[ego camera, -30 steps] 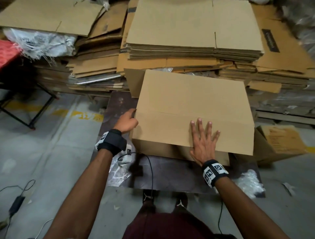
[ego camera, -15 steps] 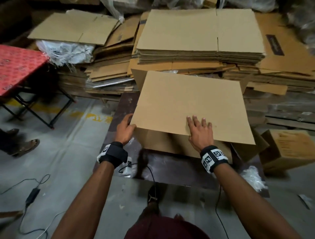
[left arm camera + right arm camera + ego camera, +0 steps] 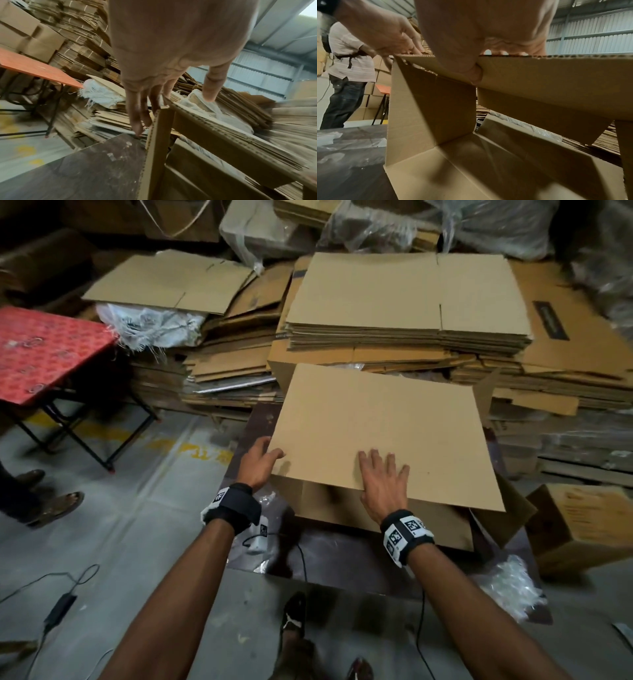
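A brown cardboard box (image 3: 376, 422) lies partly opened on a dark table (image 3: 342, 559), its top panel raised and its hollow inside (image 3: 471, 169) showing beneath. My left hand (image 3: 260, 463) holds the panel's near left corner: the thumb (image 3: 211, 88) is over the top and the fingers (image 3: 137, 121) run down the outside of the side wall. At the middle of the near edge, my right hand (image 3: 382, 477) pinches the panel, with its fingers spread on top and its thumb (image 3: 474, 73) pressed under the edge.
Tall stacks of flattened cartons (image 3: 404, 302) fill the space behind the table. A red folding table (image 3: 44, 350) stands at the left, with another person's feet (image 3: 58, 505) near it. A made-up box (image 3: 582, 525) and crumpled plastic (image 3: 513, 587) lie to the right. A cable with an adapter (image 3: 58, 607) crosses the floor.
The top panel has risen off the lower layers, so the box now gapes open. My right hand went from lying flat on top to pinching the near edge. My left hand stayed at the corner.
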### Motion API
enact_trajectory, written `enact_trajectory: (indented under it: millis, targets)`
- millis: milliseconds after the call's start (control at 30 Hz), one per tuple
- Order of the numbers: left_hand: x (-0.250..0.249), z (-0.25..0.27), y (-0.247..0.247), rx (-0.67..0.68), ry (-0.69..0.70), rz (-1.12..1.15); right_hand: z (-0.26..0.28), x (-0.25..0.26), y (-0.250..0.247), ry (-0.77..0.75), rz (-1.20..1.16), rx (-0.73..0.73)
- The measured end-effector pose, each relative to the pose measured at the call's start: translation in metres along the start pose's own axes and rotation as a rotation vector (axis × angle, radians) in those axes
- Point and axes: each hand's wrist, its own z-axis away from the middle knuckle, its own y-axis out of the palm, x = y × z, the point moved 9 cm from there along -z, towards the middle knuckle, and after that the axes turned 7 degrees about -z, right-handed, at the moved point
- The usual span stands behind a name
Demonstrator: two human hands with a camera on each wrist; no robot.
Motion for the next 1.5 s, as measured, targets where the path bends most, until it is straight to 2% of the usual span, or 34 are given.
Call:
enact_trajectory:
  millis: [33, 100, 167, 233, 300, 400, 467, 667, 800, 933, 1067, 1167, 1267, 1433, 1500]
  targets:
    - [-0.007, -0.004, -0.002, -0.003, 0.039, -0.097, -0.004, 0.005, 0.003, -0.006, 0.009, 0.006]
    - [-0.016, -0.014, -0.005, -0.058, 0.141, -0.474, -0.009, 0.015, 0.01, -0.002, 0.004, 0.049]
    - [-0.027, -0.022, 0.001, -0.063, 0.309, -0.765, -0.012, 0.03, 0.015, -0.012, -0.007, 0.054]
    - [-0.029, -0.027, 0.022, 0.115, 0.452, -0.862, -0.015, 0.046, 0.022, -0.014, -0.039, 0.075]
    - [-0.012, -0.029, 0.043, 0.314, 0.488, -1.004, -0.016, 0.063, 0.03, -0.009, -0.069, 0.094]
    - [0.013, -0.029, 0.057, 0.399, 0.557, -1.248, -0.015, 0.087, 0.047, -0.02, -0.093, 0.117]
    - [0.025, -0.028, 0.062, 0.401, 0.612, -1.273, -0.016, 0.097, 0.058, -0.016, -0.102, 0.147]
    - [0.056, -0.032, 0.062, 0.424, 0.646, -1.214, -0.02, 0.112, 0.076, -0.004, -0.15, 0.19]
    - [0.047, -0.033, 0.05, 0.414, 0.693, -1.174, -0.025, 0.11, 0.06, -0.025, -0.224, 0.108]
    - [0.029, -0.044, 0.041, 0.414, 0.619, -1.077, -0.031, 0.096, 0.035, 0.014, -0.193, 0.002]
    - [0.025, -0.069, 0.039, 0.437, 0.52, -1.156, -0.04, 0.072, 0.03, 0.044, -0.155, -0.049]
    - [0.027, -0.082, 0.037, 0.373, 0.481, -1.196, -0.046, 0.054, 0.029, 0.059, -0.137, -0.062]
    - [0.034, -0.073, 0.049, 0.372, 0.492, -1.209, -0.046, 0.052, 0.041, 0.082, -0.143, 0.014]
    - [0.073, -0.039, 0.103, 0.564, 0.55, -1.183, -0.028, 0.068, 0.102, 0.091, -0.233, 0.191]
    - [0.1, -0.032, 0.123, 0.607, 0.544, -1.227, -0.018, 0.075, 0.138, 0.066, -0.323, 0.321]
